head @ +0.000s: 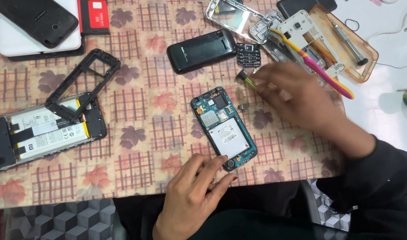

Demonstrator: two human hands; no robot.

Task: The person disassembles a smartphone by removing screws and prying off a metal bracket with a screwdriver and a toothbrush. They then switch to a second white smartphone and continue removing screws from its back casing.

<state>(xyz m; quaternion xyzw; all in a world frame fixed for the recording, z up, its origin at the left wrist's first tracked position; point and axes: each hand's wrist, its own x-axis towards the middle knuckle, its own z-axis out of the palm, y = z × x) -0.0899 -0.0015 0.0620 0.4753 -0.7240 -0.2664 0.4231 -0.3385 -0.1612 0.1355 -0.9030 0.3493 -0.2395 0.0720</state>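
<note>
Head view: opened phone, circuit board and white-labelled battery exposed, lies near the front edge of the patterned tablecloth. Left hand rests with fingers spread loosely, fingertips touching the phone's lower end. Right hand, motion-blurred, pinches a small green-handled tool beyond the phone, near a loose keypad and toothbrush

teal circuit board, pink-yellow toothbrush, leaf-checked tablecloth, black phone
</note>
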